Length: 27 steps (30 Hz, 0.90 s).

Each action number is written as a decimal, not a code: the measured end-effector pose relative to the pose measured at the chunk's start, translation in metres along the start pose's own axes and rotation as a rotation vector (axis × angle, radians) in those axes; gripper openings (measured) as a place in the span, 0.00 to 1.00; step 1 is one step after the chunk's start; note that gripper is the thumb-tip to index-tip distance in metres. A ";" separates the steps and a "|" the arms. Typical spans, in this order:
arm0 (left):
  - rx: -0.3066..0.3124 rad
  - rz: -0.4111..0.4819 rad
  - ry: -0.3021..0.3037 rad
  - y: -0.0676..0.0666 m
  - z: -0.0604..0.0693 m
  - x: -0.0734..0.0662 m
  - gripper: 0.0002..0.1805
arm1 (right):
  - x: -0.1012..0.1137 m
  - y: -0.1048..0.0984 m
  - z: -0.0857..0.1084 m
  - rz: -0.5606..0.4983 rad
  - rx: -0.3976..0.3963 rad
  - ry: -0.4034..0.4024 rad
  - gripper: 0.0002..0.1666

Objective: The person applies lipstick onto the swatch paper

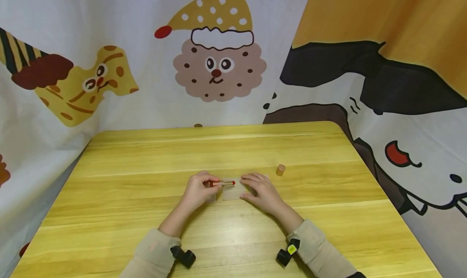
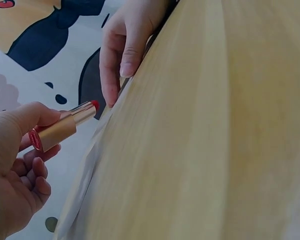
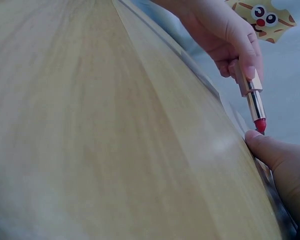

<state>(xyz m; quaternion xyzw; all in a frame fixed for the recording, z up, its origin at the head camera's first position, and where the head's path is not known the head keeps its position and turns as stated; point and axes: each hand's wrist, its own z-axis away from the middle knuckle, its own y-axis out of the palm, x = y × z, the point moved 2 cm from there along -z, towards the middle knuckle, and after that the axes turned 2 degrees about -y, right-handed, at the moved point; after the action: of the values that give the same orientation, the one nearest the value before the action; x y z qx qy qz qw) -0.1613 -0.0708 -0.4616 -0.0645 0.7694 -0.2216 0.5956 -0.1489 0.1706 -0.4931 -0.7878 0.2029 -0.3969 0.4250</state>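
Observation:
My left hand (image 1: pixel 198 190) pinches a lipstick (image 1: pixel 223 183) between thumb and fingers. Its gold case lies sideways in the head view, and the bare red tip points toward my right hand. In the left wrist view the lipstick (image 2: pixel 60 131) shows its red base end near the palm. Beneath the tip a thin, pale, see-through sheet (image 1: pixel 231 194) lies on the table, partly covered by both hands. My right hand (image 1: pixel 262 192) rests at the sheet's right part with fingers loosely bent, thumb apart from them. The right wrist view has the red tip just above the right thumb (image 3: pixel 265 147).
A small rose-gold lipstick cap (image 1: pixel 280 170) stands beyond my right hand. The wood-grain table (image 1: pixel 233 233) reaches back to a cartoon-printed cloth (image 1: pixel 146 107) that hangs behind and at both sides.

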 end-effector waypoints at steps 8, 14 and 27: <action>0.014 -0.008 -0.012 0.004 -0.001 -0.001 0.07 | 0.001 -0.001 0.000 -0.001 -0.006 -0.012 0.32; 0.015 -0.033 0.016 0.005 -0.001 -0.001 0.07 | 0.000 0.000 0.001 0.002 -0.006 -0.008 0.31; 0.054 -0.091 0.037 0.005 0.000 -0.002 0.07 | 0.000 -0.001 0.000 -0.002 0.022 0.025 0.32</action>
<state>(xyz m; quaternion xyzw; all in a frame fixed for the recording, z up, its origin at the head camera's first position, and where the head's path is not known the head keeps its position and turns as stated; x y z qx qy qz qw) -0.1601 -0.0658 -0.4619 -0.0792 0.7704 -0.2704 0.5719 -0.1488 0.1715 -0.4929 -0.7784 0.2028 -0.4092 0.4306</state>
